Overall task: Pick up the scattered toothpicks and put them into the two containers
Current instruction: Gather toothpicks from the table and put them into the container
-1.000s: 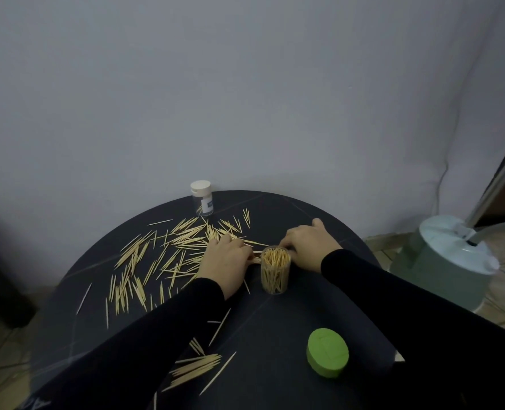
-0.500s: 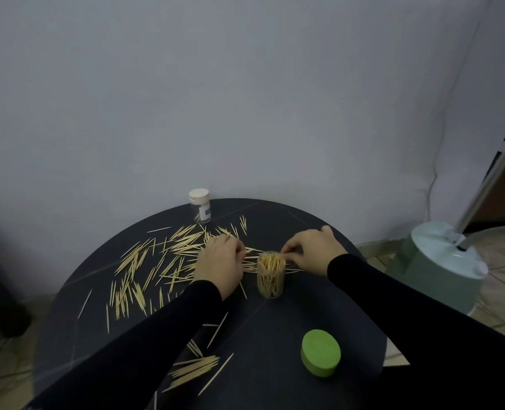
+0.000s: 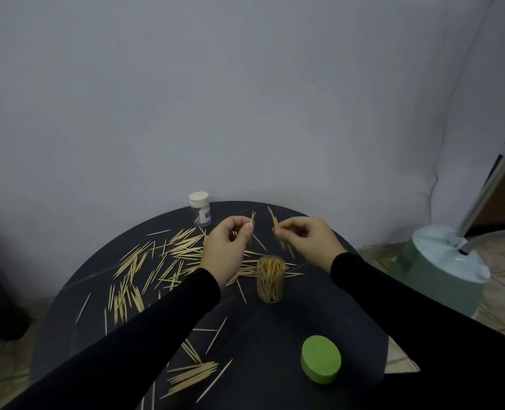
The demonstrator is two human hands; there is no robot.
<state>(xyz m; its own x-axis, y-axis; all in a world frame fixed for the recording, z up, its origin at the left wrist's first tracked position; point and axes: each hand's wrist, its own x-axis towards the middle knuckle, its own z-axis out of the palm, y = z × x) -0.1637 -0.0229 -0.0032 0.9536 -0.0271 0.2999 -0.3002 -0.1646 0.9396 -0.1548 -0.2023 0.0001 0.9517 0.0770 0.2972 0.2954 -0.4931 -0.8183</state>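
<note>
Scattered toothpicks lie across the left and middle of the round black table. A smaller bunch sits near the front edge. A clear open container, packed with upright toothpicks, stands at the table's middle. A second clear container with a white lid stands at the back. My left hand is raised and pinches a few toothpicks. My right hand is raised too and pinches a few toothpicks. Both hands hover behind and above the open container.
A green round lid lies on the table's front right. A pale green bin with a metal pole stands on the tiled floor to the right. A grey wall runs close behind the table.
Both hands have lifted off the table beside the open container, each now holding a few toothpicks up in the air. The view has tilted slightly.
</note>
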